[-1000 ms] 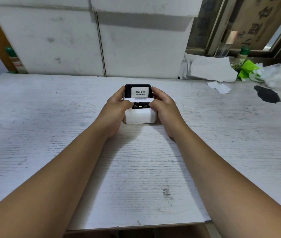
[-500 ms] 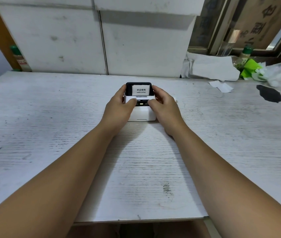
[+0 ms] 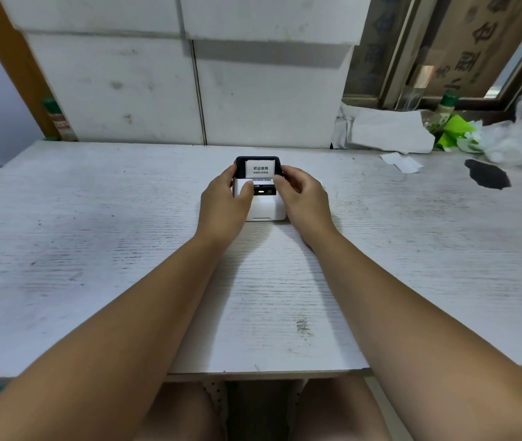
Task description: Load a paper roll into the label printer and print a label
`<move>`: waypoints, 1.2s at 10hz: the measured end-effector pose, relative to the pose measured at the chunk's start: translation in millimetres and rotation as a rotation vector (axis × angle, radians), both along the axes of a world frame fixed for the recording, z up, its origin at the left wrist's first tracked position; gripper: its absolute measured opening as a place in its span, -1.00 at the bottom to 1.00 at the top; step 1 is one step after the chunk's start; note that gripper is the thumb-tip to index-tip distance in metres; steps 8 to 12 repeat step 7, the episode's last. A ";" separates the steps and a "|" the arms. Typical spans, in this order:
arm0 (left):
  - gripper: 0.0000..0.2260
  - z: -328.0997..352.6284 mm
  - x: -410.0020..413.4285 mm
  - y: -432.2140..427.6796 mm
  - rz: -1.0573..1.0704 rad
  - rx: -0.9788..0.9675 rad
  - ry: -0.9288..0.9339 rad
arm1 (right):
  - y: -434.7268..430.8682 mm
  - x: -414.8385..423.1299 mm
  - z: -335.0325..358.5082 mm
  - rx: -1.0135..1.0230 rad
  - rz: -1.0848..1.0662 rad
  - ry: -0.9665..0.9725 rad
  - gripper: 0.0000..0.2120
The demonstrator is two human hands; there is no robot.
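A small white label printer (image 3: 265, 209) with a black top stands on the white table (image 3: 94, 237), in the middle toward the far side. A white label (image 3: 260, 169) printed "welcome" sticks up from its top. A yellow light glows on its black front panel (image 3: 264, 190). My left hand (image 3: 224, 203) holds the printer's left side, thumb resting on the left end of the panel. My right hand (image 3: 302, 198) holds the right side, fingers at the top corner. The paper roll is hidden inside.
White blocks (image 3: 189, 90) form a wall behind the table. At the back right lie crumpled paper (image 3: 390, 130), paper scraps (image 3: 401, 162), a green wrapper (image 3: 452, 130), a clear plastic bag (image 3: 514, 135), a bottle (image 3: 444, 106) and a dark stain (image 3: 487, 175). The table's near edge is at my knees.
Both hands stay on the printer. My right thumb has lifted off the front panel and now rests by the printer's top right corner; the left thumb remains on the panel.
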State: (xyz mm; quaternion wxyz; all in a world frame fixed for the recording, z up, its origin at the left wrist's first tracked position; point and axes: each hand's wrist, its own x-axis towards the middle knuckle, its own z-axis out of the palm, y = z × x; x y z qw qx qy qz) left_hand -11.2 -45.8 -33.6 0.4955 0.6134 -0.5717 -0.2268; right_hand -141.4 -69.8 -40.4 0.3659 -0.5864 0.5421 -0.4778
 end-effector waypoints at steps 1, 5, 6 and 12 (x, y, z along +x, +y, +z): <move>-0.75 0.9 0.8 4.3 0.017 0.023 0.002 | 5.8 1.7 3.2 -0.003 -0.031 0.024 -0.65; -0.70 3.7 12.8 39.2 -0.082 0.173 -0.129 | 58.4 -12.4 10.5 0.029 0.069 0.351 -0.55; -0.69 0.9 15.2 45.0 -0.149 0.232 -0.453 | 67.7 -16.5 12.2 0.008 0.130 0.555 -0.52; -0.54 6.9 18.1 53.1 -0.110 0.375 -0.765 | 73.0 -21.1 19.4 0.090 0.161 0.742 -0.48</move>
